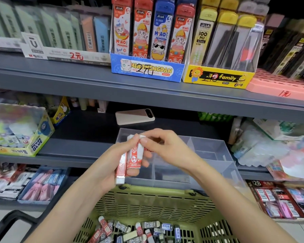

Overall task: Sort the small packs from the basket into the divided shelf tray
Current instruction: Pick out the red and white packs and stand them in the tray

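Observation:
My left hand [112,165] grips a bunch of red-and-white small packs [130,158], held upright over the front of the clear divided tray [216,151]. My right hand [167,146] pinches the white top end of one of these packs. The tray sits on the middle shelf, with its compartments showing behind my hands. Below, a green plastic basket [153,202] holds several more small packs [137,232], red, black and blue, lying loose on its bottom.
A phone [134,116] lies on the shelf behind the tray. A glue display box [19,130] stands to the left and plastic-wrapped goods [263,146] to the right. Lead-refill boxes [147,39] fill the upper shelf, and eraser trays [40,183] line the lower one.

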Tool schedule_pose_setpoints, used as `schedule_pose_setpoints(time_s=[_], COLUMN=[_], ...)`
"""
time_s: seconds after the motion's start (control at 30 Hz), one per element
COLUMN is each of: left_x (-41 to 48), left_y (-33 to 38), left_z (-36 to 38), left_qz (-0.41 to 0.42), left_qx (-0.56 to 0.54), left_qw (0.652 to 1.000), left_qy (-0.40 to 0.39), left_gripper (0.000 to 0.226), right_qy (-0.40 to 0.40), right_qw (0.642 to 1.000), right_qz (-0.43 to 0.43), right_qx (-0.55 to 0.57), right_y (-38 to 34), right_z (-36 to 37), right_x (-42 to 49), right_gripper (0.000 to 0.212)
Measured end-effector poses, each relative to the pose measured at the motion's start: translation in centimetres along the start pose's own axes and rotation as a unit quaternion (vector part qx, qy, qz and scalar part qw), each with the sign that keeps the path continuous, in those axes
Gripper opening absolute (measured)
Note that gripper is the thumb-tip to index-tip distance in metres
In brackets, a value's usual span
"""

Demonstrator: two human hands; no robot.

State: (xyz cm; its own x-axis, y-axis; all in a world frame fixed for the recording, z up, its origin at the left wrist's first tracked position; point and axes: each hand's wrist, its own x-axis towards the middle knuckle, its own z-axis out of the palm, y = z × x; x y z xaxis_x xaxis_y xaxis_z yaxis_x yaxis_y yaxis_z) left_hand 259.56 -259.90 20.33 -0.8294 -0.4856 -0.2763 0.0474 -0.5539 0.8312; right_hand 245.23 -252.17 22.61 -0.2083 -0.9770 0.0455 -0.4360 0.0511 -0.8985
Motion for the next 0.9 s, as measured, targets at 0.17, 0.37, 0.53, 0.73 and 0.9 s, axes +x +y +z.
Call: schedule_pose_setpoints(time_s=[0.17, 0.37, 0.53, 0.73, 0.9], left_x=[-0.3, -0.8, -0.7, -0.7, -0.5], left_y=[-0.1, 0.6, 0.6, 0.6, 0.3], left_z=[-0.6, -2.1, -1.9, -1.0, -1.2], left_qz=[-0.006, -0.011, -0.016, -0.013, 0.020], left_qx=[-0.038, -0.084, -0.131, -0.226, -0.282], left_qw=[0.999, 0.992, 0.987, 0.970, 0.958], left_qy=[0.029, 0.098, 0.096, 0.088, 0.050], left_gripper=[0.043, 0.044, 0.029, 0.028, 0.034], right_qy=[0.036, 0.262, 0.192, 0.168, 0.238], right_qw=[0.975, 0.954, 0.954, 0.945, 0.921], right_qz=[0.032, 0.126, 0.222, 0.224, 0.090], right_qx=[0.216, 0.080, -0.057, -0.167, -0.295], right_y=[0.0, 3.7, 6.6, 7.1, 4.0], right_z=[-0.6, -4.4, -4.0, -2.1, -0.1], right_x=[0.3, 2.1, 2.8, 3.4, 1.8], right_gripper=[0.011, 0.008, 0.006, 0.009, 0.013])
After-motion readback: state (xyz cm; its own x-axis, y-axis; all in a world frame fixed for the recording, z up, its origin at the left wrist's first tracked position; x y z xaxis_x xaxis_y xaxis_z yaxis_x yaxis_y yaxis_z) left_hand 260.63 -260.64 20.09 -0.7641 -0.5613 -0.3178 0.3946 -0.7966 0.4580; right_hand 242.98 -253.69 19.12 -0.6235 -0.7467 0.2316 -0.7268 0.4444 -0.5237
